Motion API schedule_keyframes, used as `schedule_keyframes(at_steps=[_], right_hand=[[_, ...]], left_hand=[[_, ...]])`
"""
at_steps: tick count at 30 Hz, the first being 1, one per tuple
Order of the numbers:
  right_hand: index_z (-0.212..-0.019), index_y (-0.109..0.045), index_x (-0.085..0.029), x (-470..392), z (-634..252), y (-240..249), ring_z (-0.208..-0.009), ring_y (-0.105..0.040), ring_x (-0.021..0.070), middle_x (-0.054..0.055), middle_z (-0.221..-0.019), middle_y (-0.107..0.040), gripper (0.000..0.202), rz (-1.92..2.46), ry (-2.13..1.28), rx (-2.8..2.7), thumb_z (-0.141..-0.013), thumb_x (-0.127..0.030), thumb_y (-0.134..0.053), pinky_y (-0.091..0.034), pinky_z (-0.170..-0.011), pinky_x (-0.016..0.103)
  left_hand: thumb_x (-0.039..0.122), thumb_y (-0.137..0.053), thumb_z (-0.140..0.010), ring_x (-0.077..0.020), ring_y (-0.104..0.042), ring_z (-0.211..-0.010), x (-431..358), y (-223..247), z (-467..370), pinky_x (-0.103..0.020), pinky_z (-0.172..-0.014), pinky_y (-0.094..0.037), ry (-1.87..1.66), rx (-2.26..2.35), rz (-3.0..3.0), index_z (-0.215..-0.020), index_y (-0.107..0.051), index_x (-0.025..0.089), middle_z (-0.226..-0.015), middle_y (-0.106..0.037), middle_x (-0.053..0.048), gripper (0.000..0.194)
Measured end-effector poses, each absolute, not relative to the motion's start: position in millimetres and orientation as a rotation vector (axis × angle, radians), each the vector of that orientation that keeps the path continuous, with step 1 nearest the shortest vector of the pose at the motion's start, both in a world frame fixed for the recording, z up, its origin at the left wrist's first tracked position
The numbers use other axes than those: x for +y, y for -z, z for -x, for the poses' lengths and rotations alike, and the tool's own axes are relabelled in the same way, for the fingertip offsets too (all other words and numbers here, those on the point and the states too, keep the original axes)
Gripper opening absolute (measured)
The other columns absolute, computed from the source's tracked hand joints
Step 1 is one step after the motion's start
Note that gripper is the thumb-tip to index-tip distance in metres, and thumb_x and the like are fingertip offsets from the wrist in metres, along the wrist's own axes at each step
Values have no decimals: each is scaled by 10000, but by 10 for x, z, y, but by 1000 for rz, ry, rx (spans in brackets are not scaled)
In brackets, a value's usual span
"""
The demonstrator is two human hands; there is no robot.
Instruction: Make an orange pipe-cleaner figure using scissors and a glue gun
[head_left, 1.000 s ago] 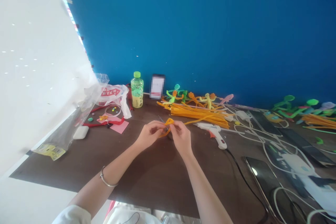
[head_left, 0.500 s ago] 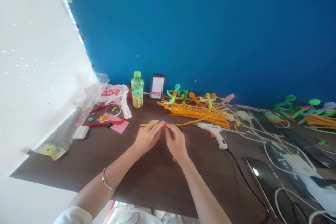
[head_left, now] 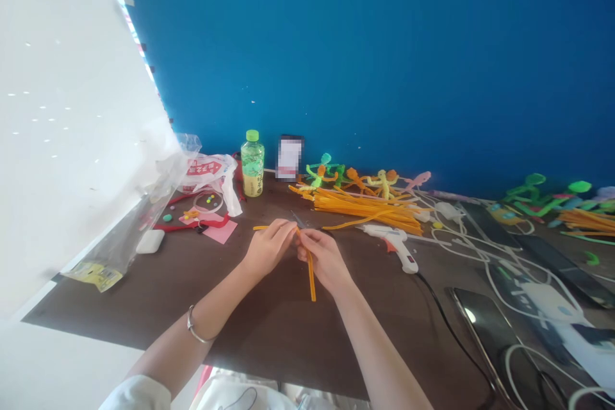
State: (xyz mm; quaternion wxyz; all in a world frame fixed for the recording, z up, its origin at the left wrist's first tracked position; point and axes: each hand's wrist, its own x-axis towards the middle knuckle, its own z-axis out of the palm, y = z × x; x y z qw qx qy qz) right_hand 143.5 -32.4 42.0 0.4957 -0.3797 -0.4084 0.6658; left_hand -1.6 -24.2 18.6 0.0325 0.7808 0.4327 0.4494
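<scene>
My left hand [head_left: 270, 248] and my right hand [head_left: 323, 257] meet over the middle of the dark table [head_left: 230, 314]. Both are closed on an orange pipe cleaner [head_left: 312, 278]. One end of it hangs down between my hands, and an orange length sticks out to the left behind my left fingers. The part between the fingertips is mostly hidden. Just behind the hands lies a thin grey tool [head_left: 298, 218], partly covered. A bundle of orange pipe cleaners [head_left: 365, 208] lies behind and to the right.
A white glue gun [head_left: 393, 245] with a black cord lies right of my hands. Behind stand a bottle [head_left: 252, 165], a propped phone [head_left: 289, 159] and pipe-cleaner figures [head_left: 383, 183]. Plastic bags [head_left: 209, 173] lie left; cables and a dark phone [head_left: 487, 333] lie right.
The orange end between my hands now hangs in fuller view, further left. My right hand has turned slightly, and its fingers sit a little lower.
</scene>
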Motion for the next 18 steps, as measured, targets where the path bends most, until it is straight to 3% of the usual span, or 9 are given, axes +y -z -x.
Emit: schedule_keyframes(at_steps=[7,11,14,18], right_hand=[[-719,-575,-192,-338,-1416,-399,-496,-483,101,-35,-552,-524,198,974,-1440,-1208,-680,-364,-667,-407,-483,238],[-755,-568,-207,-350,-1434,-350,-556,-533,132,10,-679,-583,94,1084,-934,-1491,-772,-300,-562,-444,-526,264],[-800,-597,-211,-345,-1485,-318,-707,-577,167,53,-788,-625,125,1066,-408,-1742,-826,-220,-476,-460,-653,298],[-826,-619,-199,-321,-1530,-294,-771,-586,191,60,-796,-657,139,1064,39,-1857,-814,-145,-491,-436,-734,340]], left_hand=[[224,-362,-875,-138,-608,-805,-280,-276,2,-202,-640,-458,-1357,1344,-2402,-952,-600,179,-895,-640,-80,254],[203,-378,-867,-127,-601,-773,-284,-249,-14,-191,-608,-454,-1392,1336,-2388,-941,-585,179,-867,-629,-71,221],[199,-390,-863,-113,-595,-721,-273,-203,-44,-198,-598,-468,-1460,1254,-2284,-937,-572,177,-852,-609,-63,198],[213,-418,-858,-81,-590,-626,-249,-166,-101,-211,-607,-505,-1543,1087,-2023,-947,-570,174,-871,-586,-54,181]])
